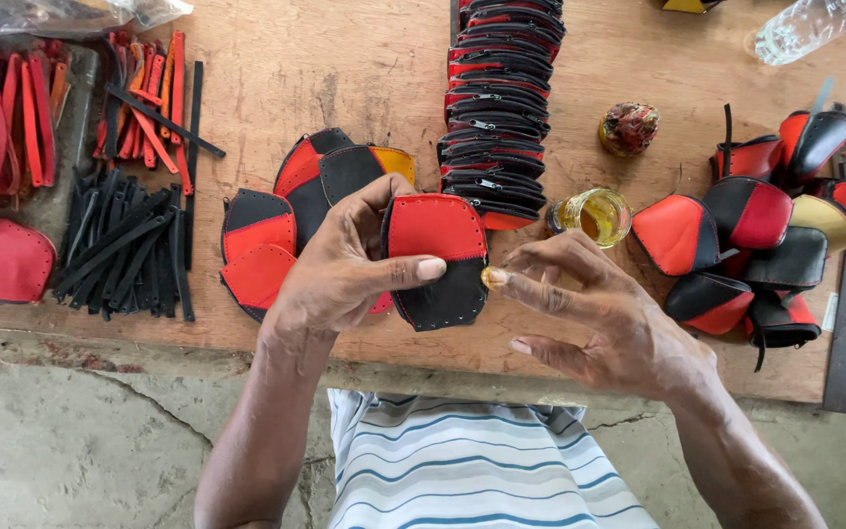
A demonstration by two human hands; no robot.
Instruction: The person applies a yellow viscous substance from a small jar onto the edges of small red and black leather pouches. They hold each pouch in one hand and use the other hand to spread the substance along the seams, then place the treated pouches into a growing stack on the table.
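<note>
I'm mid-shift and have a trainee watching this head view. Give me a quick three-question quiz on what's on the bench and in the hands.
1. True or false: the left hand holds the red and black stitched leather panel off the wooden bench.
2. What touches the panel's edge? A) a black strip B) the right hand index fingertip, coated in yellowish glue C) a bottle
3. Fill in: the small glass jar of yellow liquid stands just to the ___ of the long stack of black and red zipper pieces.

Key: 1 true. 2 B. 3 right.
</note>
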